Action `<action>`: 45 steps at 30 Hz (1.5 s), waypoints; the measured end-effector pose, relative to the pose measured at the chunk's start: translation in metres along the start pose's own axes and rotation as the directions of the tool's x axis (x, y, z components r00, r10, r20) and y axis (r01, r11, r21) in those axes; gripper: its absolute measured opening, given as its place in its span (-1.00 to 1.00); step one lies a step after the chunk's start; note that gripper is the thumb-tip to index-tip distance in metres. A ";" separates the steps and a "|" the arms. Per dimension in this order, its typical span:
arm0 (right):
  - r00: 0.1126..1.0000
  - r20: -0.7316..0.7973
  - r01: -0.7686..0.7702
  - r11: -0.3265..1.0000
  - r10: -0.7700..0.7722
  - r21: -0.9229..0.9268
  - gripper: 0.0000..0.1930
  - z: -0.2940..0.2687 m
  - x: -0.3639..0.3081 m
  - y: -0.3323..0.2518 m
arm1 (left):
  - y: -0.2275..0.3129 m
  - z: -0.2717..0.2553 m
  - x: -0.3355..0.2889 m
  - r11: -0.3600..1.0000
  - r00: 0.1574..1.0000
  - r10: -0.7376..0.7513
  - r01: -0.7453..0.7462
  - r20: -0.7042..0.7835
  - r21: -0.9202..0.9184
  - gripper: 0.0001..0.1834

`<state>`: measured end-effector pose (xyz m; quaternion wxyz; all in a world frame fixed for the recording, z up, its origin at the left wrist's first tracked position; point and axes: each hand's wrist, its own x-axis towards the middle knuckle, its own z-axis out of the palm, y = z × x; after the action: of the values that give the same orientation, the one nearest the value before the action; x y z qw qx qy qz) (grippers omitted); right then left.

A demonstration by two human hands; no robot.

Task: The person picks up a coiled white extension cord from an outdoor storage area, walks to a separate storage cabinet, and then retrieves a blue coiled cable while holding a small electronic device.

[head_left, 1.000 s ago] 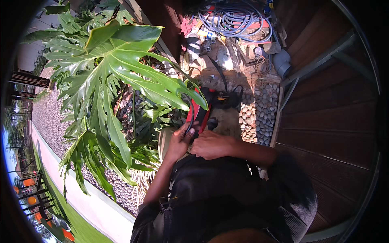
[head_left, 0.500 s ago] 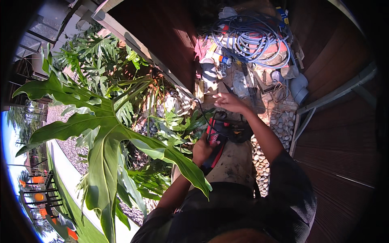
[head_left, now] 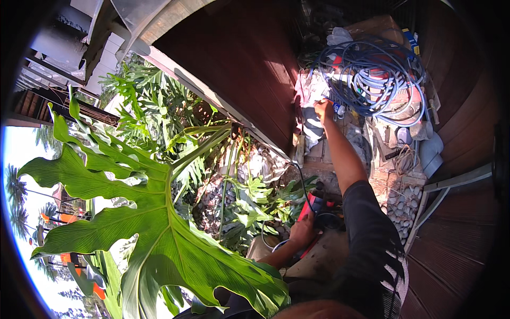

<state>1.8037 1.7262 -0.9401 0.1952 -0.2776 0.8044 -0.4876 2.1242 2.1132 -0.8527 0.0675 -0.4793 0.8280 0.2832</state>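
The left hand (head_left: 303,232) curls its fingers round a red tool (head_left: 314,202); the right hand (head_left: 323,110), fingers unclear, reaches beside a blue-and-white tube (head_left: 339,110); apparently fetching, needing a sure grasp next.

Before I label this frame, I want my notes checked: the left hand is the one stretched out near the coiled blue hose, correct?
Not quite: it is the right hand that is stretched out near the coiled blue hose, as the head view shows.
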 end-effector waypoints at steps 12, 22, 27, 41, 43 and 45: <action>0.989 0.081 -0.141 0.630 0.124 0.764 -0.59 0.087 0.093 0.037 | 0.000 0.006 0.001 0.999 0.998 -0.012 0.015 0.064 -0.044 -0.08; 0.866 0.500 -0.497 0.153 0.017 0.854 -0.80 -0.068 -0.012 0.013 | 0.006 -0.012 0.007 0.997 0.994 0.072 -0.075 0.081 0.036 -0.07; 0.624 0.781 -0.758 0.253 0.012 0.601 -0.80 -0.147 -0.252 -0.028 | -0.006 -0.002 -0.005 0.998 0.998 0.004 -0.007 0.058 0.059 -0.14; 0.174 0.983 0.439 0.898 -0.068 -0.016 -0.55 -0.304 -0.435 0.008 | -0.020 -0.007 0.007 -0.062 0.967 -0.020 0.252 0.254 -0.966 -0.43; 0.492 0.851 0.331 0.943 -0.185 0.013 -0.47 -0.317 -0.349 -0.010 | -0.015 0.013 0.007 0.284 0.982 -0.169 0.127 0.080 -0.951 -0.54; 0.840 0.471 0.354 0.930 -0.271 -0.097 -0.51 -0.317 -0.240 -0.005 | -0.011 0.025 0.007 0.531 0.973 -0.230 0.114 -0.013 -0.839 -0.44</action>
<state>1.8044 2.0917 -0.7827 0.2673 -0.5269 0.7217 -0.3607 2.1259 2.1172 -0.8801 -0.1907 -0.5492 0.5454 0.6038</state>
